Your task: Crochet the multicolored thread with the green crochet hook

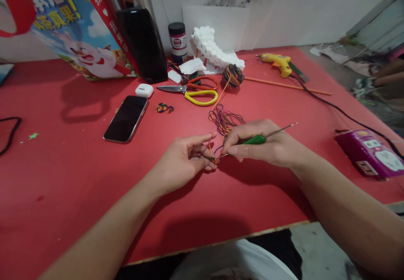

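Observation:
Between the thumb and fingers of my left hand [184,158] is a small orange crochet piece [216,161], with a strand of yarn running over the raised index finger. My right hand [265,143] grips a crochet hook [255,140] by its green handle; one thin metal end meets the crochet piece and the other points up to the right. Behind the right hand lies a loose tangle of dark and orange yarn [225,120]. An orange strand links it to a multicoloured yarn ball [232,76] farther back.
Scissors [202,97], a small knotted yarn piece [164,108], a phone [126,119] and a white earphone case [144,90] lie beyond my left hand. A yellow glue gun [276,63] is at the back right. A purple box [370,153] sits on the right.

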A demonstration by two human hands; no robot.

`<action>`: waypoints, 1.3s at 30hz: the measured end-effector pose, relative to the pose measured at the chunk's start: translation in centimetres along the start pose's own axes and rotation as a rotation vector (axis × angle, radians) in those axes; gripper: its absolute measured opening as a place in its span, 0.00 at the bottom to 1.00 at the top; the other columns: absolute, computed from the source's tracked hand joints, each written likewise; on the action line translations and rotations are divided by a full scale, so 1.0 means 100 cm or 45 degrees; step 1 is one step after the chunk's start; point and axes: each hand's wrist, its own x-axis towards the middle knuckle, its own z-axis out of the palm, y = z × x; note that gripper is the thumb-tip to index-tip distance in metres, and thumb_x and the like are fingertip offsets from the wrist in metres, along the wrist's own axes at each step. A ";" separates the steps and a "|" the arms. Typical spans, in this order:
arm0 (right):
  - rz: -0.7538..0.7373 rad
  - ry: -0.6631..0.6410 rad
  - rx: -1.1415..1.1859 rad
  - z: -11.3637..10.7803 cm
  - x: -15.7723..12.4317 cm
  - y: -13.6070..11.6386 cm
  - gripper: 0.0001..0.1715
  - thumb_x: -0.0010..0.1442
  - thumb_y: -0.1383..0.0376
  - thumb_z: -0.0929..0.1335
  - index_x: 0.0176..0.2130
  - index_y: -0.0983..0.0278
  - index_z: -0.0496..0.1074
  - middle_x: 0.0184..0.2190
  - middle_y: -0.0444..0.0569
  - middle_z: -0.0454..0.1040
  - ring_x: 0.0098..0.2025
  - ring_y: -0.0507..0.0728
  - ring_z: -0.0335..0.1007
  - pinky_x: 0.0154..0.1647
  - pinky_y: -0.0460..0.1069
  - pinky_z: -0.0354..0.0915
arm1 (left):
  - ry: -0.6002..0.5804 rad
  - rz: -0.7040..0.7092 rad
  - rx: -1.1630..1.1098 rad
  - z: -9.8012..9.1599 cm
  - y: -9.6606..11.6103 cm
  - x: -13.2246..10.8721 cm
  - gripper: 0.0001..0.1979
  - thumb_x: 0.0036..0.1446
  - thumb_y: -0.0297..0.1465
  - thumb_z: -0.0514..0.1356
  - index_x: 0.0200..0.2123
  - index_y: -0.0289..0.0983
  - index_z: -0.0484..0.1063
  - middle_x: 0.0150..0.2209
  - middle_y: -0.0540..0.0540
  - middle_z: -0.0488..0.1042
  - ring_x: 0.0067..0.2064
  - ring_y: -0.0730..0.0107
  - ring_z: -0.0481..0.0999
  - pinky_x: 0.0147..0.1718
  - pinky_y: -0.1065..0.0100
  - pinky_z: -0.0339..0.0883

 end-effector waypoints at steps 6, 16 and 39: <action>0.152 -0.003 0.506 -0.004 0.003 0.008 0.16 0.59 0.56 0.79 0.34 0.68 0.81 0.19 0.44 0.74 0.17 0.45 0.55 0.16 0.44 0.48 | -0.070 0.018 -0.170 0.000 0.008 -0.006 0.36 0.52 0.19 0.71 0.65 0.32 0.73 0.29 0.48 0.83 0.32 0.64 0.86 0.38 0.64 0.79; -0.030 0.398 0.987 0.044 0.016 0.013 0.14 0.58 0.56 0.79 0.40 0.61 0.79 0.24 0.40 0.76 0.19 0.46 0.60 0.22 0.45 0.60 | 0.213 0.247 -0.612 0.001 0.014 -0.008 0.36 0.47 0.15 0.71 0.62 0.32 0.74 0.31 0.48 0.85 0.36 0.62 0.88 0.40 0.67 0.80; -0.012 0.376 0.991 0.053 0.015 0.010 0.17 0.58 0.53 0.79 0.40 0.60 0.77 0.25 0.40 0.76 0.19 0.47 0.61 0.21 0.45 0.62 | 0.245 0.341 -0.619 0.005 0.010 -0.009 0.27 0.51 0.21 0.73 0.55 0.33 0.78 0.29 0.49 0.85 0.30 0.71 0.84 0.36 0.72 0.78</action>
